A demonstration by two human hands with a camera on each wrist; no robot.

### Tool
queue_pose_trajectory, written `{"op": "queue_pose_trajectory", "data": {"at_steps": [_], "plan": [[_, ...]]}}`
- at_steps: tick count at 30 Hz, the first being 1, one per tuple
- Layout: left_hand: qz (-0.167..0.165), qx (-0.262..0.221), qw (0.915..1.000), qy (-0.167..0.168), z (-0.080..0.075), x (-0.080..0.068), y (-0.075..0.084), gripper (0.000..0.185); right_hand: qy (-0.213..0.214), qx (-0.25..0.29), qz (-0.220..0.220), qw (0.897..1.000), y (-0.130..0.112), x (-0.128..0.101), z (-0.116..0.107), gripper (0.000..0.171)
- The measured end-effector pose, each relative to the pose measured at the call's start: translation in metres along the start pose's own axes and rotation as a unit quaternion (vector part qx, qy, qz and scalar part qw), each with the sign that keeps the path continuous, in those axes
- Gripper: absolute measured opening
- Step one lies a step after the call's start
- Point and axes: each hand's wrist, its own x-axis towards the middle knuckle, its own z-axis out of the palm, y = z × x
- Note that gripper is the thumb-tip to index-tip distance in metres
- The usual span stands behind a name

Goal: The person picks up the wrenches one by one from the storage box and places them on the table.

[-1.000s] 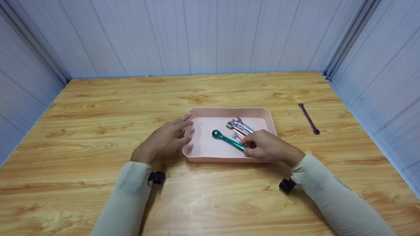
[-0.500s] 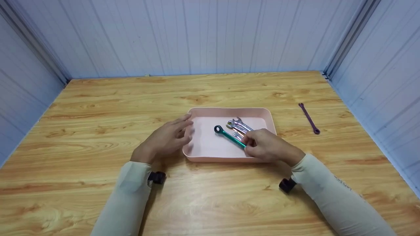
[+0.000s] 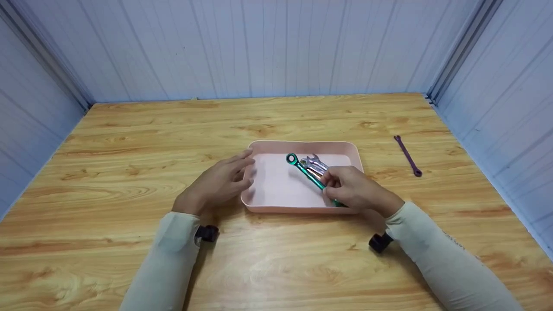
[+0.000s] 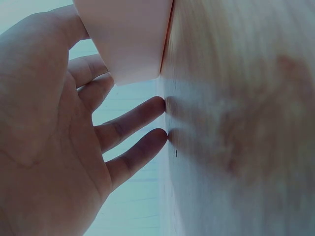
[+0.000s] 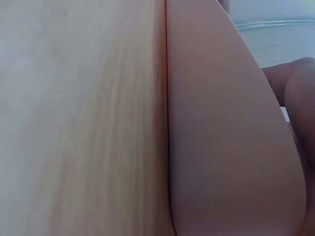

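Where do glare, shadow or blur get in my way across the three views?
Head view: mostly clear, pale sheen on the table, glints on the silver wrenches; left wrist view: left hand dark against bright background, soft shadows on the blurry table; right wrist view: tray wall shaded, table washed out and soft at left, right hand dim and cut off at the edge.

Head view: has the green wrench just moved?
Yes: the green wrench has its ring end nearer the far rim of the pink tray, slightly right.

Left hand (image 3: pixel 217 185) splayed, right hand (image 3: pixel 355 190) curled
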Motion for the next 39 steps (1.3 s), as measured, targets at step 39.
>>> {"op": "queue_pose_trajectory", "data": {"at_steps": [39], "plan": [[0.008,0.004,1.0000,-0.005,0.000,0.000,-0.002,0.056,0.031,0.166,0.003,0.986,0.008,-0.002,-0.014,0.016]]}}
